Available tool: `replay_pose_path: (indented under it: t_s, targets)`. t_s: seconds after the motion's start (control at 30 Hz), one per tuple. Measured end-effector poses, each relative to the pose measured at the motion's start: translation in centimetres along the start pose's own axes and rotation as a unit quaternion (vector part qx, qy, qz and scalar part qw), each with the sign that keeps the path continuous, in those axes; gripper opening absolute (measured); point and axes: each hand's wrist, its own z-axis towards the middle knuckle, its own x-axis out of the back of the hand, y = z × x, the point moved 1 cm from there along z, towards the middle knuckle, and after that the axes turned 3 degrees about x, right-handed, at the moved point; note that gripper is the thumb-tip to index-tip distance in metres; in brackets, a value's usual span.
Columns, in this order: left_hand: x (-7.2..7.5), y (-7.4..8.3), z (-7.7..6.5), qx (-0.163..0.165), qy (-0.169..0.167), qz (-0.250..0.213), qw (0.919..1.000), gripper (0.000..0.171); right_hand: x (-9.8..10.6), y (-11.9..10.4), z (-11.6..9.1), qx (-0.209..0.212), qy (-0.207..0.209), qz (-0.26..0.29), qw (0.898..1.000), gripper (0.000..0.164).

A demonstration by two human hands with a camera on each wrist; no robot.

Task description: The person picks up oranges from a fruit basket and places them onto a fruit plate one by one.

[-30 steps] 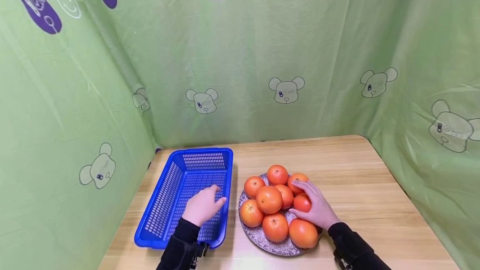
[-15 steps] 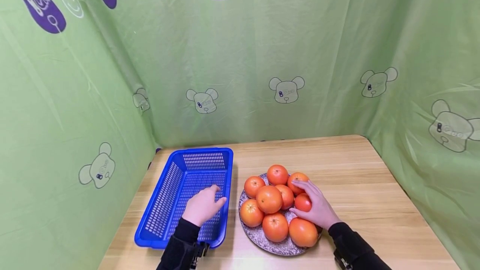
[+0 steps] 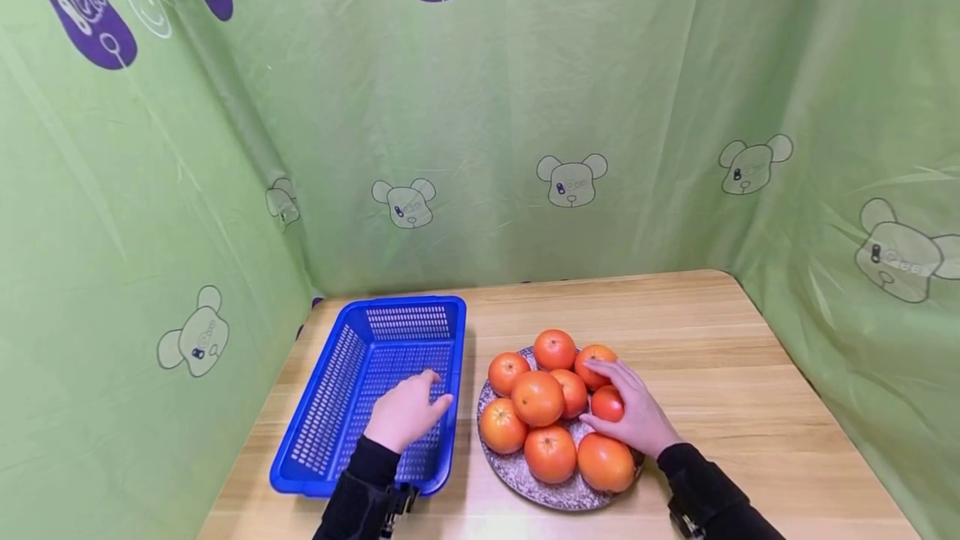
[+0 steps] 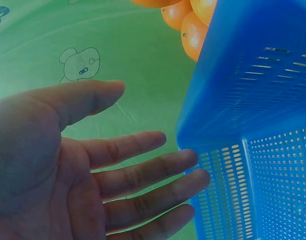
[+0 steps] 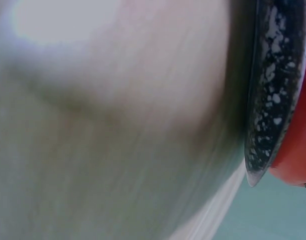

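A speckled plate (image 3: 517, 473) holds a heap of oranges (image 3: 551, 454). At its right side my right hand (image 3: 632, 415) curves round a small reddish orange (image 3: 608, 403), thumb in front and fingers behind. Those fingertips also lie over the rear right orange (image 3: 596, 362). My left hand (image 3: 407, 411) hovers over the right part of a blue plastic basket (image 3: 459, 390), holding nothing. In the left wrist view its fingers (image 4: 143, 175) are spread and nearly straight, close to the basket wall (image 4: 208, 100). The right wrist view shows the plate's rim (image 5: 273, 100) but not the hand's grip.
Both basket and plate stand on a wooden table (image 3: 697, 340), basket left, plate right, with a narrow strip of wood between them. Green curtains (image 3: 480, 107) with bear prints close off the back and both sides.
The small reddish orange has shifted very slightly to the right, into my right hand. Both hands have stayed almost still, and the head view has moved a little.
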Motion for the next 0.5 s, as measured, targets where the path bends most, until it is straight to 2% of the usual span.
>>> replay_pose_path:
  t_s: [0.27,0.5]
  targets:
    - [0.3,0.0,0.1,-0.003,0.000,0.004,1.0000,0.039,0.7,-0.1,0.3,-0.024,-0.005,0.000,1.000,0.075]
    - [0.0,0.1,0.2,-0.003,-0.008,0.007,0.9999,0.040,1.4,0.0,-0.1,-0.019,0.019,-0.002,1.000,0.067]
